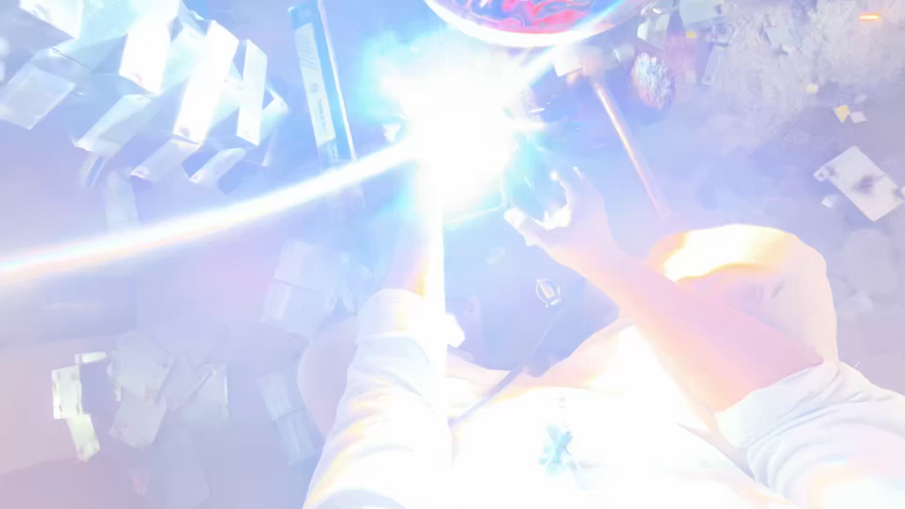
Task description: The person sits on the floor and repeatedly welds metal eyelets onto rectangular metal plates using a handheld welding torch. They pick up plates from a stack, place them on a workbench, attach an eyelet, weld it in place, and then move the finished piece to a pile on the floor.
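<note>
Near, the right hand (pixel 564 221) curls around a small dark object (pixel 539 188). The left hand is lost in white glare (pixel 452 132) at twelve o'clock; its grip is unreadable. Shiny metal plates (pixel 179 90) crowd ten o'clock.

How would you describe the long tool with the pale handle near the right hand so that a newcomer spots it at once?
Start at the white glare in the upper middle, then look right, past the right hand. There a hammer-like tool lies on the floor, its pale straight handle slanting down to the right from a blocky head near the top. Unlike the flat shiny metal pieces heaped at upper left, it is one long thin shaft.
</note>
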